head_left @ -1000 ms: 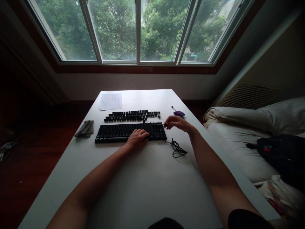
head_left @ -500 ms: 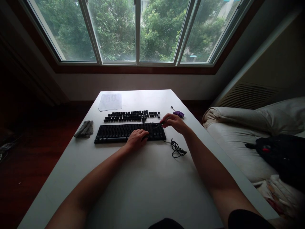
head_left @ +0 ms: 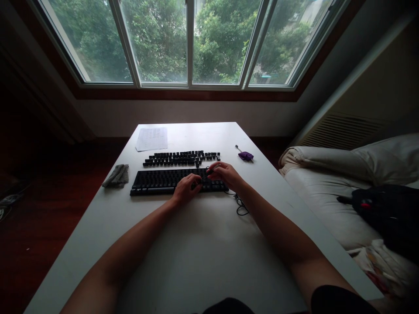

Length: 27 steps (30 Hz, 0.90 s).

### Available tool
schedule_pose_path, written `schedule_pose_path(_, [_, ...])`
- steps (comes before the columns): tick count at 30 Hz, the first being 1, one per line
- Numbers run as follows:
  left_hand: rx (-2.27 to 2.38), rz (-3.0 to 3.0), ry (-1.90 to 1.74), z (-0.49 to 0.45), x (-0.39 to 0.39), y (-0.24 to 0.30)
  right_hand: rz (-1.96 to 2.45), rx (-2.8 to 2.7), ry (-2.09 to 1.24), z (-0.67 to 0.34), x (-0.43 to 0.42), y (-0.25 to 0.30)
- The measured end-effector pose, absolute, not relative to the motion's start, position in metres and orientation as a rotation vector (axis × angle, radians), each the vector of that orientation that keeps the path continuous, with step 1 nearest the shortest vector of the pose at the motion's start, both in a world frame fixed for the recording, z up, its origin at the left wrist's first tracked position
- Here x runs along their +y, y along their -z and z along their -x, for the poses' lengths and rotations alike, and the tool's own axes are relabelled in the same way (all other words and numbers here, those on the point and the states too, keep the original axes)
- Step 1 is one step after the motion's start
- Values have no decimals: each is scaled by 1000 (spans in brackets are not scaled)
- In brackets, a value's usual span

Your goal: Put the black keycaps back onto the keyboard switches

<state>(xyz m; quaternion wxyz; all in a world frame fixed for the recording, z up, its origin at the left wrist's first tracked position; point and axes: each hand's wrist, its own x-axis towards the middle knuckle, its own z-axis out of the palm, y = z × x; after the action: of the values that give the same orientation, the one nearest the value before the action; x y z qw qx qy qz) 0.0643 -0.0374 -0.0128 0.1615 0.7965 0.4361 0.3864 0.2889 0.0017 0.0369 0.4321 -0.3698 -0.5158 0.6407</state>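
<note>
A black keyboard point(head_left: 157, 182) lies across the white table, with many of its keys still in their rows on the left. Over its right part, my right hand point(head_left: 226, 174) pinches a small dark tool that looks like a keycap puller point(head_left: 210, 171); the fingers partly cover it. My left hand point(head_left: 187, 188) is at the keyboard's front edge, fingers curled in close to the puller. Whatever those fingers close on is dark and too small to make out. Behind the keyboard, loose black keycaps point(head_left: 176, 158) stand in rows.
A grey cloth point(head_left: 116, 175) lies left of the keyboard, a printed sheet point(head_left: 152, 139) at the back left. At the right are a purple item point(head_left: 245, 155), a small brush-like stick point(head_left: 238, 148) and the coiled cable point(head_left: 241, 207), partly behind my right forearm. A bed point(head_left: 310, 192) borders the table.
My right hand has moved left with the puller, close to my left hand. My left fingers have curled up from lying flatter on the keyboard.
</note>
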Motion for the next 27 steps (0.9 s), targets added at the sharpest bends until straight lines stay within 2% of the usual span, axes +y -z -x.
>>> schedule_pose_path(4, [1224,-2250,-1095,-65,-37,13,864,-1306,-1628,-288,0,-37])
schedule_pose_path(14, [1141,-2111,-1168,-64,-34,14,955,-1312,-1412,-278,-2,-27])
schedule_pose_path(27, [1151,-2072,-1164,-65,-37,14,1031,-1246,-1358,-274,-2,-18])
